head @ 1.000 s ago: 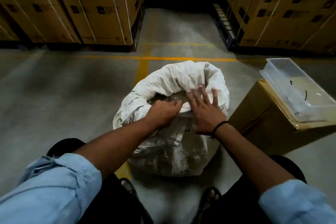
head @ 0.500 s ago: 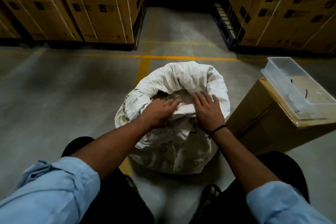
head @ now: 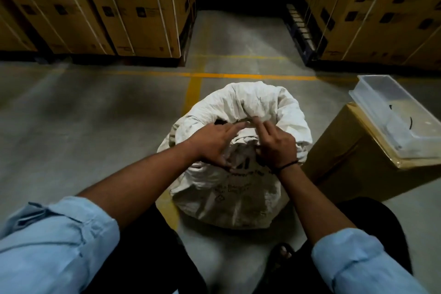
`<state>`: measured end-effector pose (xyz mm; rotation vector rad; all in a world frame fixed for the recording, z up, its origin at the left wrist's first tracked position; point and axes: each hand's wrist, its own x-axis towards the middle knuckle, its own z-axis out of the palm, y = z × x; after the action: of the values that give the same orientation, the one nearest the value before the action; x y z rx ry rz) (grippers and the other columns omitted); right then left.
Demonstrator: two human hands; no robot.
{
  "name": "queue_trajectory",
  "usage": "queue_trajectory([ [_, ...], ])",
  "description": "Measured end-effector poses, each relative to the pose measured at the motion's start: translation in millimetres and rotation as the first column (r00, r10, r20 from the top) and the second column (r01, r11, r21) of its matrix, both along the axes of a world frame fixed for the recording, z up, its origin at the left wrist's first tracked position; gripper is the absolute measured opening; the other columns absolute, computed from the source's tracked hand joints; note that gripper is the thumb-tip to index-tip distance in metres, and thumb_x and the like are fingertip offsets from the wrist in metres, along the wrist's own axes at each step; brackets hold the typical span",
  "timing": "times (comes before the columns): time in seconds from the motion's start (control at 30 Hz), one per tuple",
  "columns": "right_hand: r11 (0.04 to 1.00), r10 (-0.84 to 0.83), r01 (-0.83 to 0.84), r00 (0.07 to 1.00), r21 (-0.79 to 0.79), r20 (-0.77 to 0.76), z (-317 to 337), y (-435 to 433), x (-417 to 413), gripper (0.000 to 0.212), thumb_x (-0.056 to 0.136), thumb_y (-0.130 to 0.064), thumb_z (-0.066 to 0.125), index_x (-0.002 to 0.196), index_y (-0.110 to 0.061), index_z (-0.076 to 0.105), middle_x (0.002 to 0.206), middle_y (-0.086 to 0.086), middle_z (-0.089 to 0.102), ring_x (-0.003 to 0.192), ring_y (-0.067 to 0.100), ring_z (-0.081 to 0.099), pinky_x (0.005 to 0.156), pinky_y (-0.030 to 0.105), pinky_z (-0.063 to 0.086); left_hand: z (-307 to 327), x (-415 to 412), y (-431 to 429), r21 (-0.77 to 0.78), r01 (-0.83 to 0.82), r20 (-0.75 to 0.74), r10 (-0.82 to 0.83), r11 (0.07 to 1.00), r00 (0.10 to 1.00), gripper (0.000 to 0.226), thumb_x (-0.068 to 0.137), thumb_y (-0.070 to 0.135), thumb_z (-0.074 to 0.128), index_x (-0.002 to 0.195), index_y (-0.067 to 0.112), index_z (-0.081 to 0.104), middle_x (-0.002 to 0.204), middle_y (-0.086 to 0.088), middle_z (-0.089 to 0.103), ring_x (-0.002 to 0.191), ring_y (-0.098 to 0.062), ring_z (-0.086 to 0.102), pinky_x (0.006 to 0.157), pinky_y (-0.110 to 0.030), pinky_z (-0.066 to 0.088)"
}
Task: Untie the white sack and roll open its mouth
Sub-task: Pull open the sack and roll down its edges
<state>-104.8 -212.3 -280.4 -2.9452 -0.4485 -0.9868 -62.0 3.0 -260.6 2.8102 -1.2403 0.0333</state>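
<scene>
The white sack (head: 238, 193) stands upright on the concrete floor between my knees, its mouth open and its rim rolled outward into a thick collar at the back and sides. My left hand (head: 212, 143) grips the near edge of the rim, fingers over the fold. My right hand (head: 274, 143) holds the same near fold just to the right, fingers curled into the cloth. Dark contents show in a narrow gap behind my fingers. Printed marks run across the sack's front.
A brown cardboard box (head: 353, 162) stands close to the right of the sack, with a clear plastic tray (head: 396, 112) on top. Strapped stacks of cartons (head: 119, 7) line the back left and back right. Yellow floor lines (head: 238, 75) run behind the sack.
Both hands have come together on the near rim and folded it down and toward me; the opening now looks narrower behind my fingers. The right hand went from flat to curled.
</scene>
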Motion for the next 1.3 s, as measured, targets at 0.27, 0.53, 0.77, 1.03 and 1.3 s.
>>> queue_trajectory([
  [0.27, 0.978, 0.197, -0.209, 0.878, 0.020, -0.435, -10.8, 21.6, -18.3, 0.099, 0.079, -0.041, 0.061, 0.156, -0.010, 0.008, 0.159, 0.012, 0.026, 0.141, 0.030, 0.035, 0.109, 0.053, 0.033, 21.4, 24.1, 8.6, 0.042, -0.102, 0.284, 0.086, 0.994, 0.955, 0.040, 0.076, 0.015, 0.059, 0.116, 0.011, 0.057, 0.091, -0.014, 0.070, 0.075, -0.038, 0.067, 0.059, -0.039, 0.047],
  [0.53, 0.966, 0.060, 0.038, 0.931, 0.258, -0.361, -0.5, 28.9, -6.7, 0.074, 0.070, -0.030, 0.071, 0.140, -0.018, 0.047, 0.120, 0.011, 0.062, 0.084, 0.038, 0.067, 0.061, 0.042, 0.056, 8.4, 12.3, 5.0, -0.244, -0.111, -0.031, 0.107, 0.963, 0.994, 0.076, 0.069, 0.021, 0.066, 0.140, 0.031, 0.041, 0.117, -0.007, 0.067, 0.100, -0.030, 0.066, 0.079, -0.043, 0.056],
  [0.77, 0.989, 0.003, 0.003, 0.999, 0.145, -0.047, -15.3, 1.2, -2.5, 0.056, 0.080, -0.021, 0.075, 0.132, -0.015, 0.056, 0.130, 0.009, 0.060, 0.083, 0.029, 0.067, 0.054, 0.035, 0.053, -10.7, 5.8, 55.5, 0.098, -0.041, 0.137, 0.027, 0.994, 0.990, 0.128, 0.062, 0.066, 0.076, 0.159, 0.026, 0.003, 0.136, -0.007, 0.050, 0.116, -0.026, 0.049, 0.100, -0.039, 0.042],
  [1.03, 0.984, 0.151, -0.174, 0.901, -0.020, -0.406, -7.9, 1.8, -7.6, 0.095, 0.071, -0.035, 0.066, 0.153, -0.015, 0.022, 0.138, 0.011, 0.042, 0.115, 0.030, 0.046, 0.088, 0.040, 0.042, 34.1, 57.1, 78.9, -0.050, -0.113, 0.579, 0.121, 0.992, 0.807, 0.056, 0.091, 0.024, 0.050, 0.146, 0.019, 0.047, 0.112, -0.010, 0.067, 0.066, -0.033, 0.066, 0.045, -0.034, 0.045],
  [1.3, 0.935, 0.101, 0.050, 0.912, 0.351, -0.397, 15.8, 84.6, 14.6, 0.119, 0.062, -0.064, 0.075, 0.153, -0.016, 0.013, 0.153, 0.013, 0.030, 0.129, 0.034, 0.045, 0.099, 0.045, 0.047, 14.7, 43.1, 72.3, -0.158, -0.012, 0.653, 0.113, 0.987, 0.749, 0.039, 0.095, 0.023, 0.056, 0.135, 0.022, 0.058, 0.111, -0.004, 0.068, 0.084, -0.029, 0.065, 0.059, -0.039, 0.050],
])
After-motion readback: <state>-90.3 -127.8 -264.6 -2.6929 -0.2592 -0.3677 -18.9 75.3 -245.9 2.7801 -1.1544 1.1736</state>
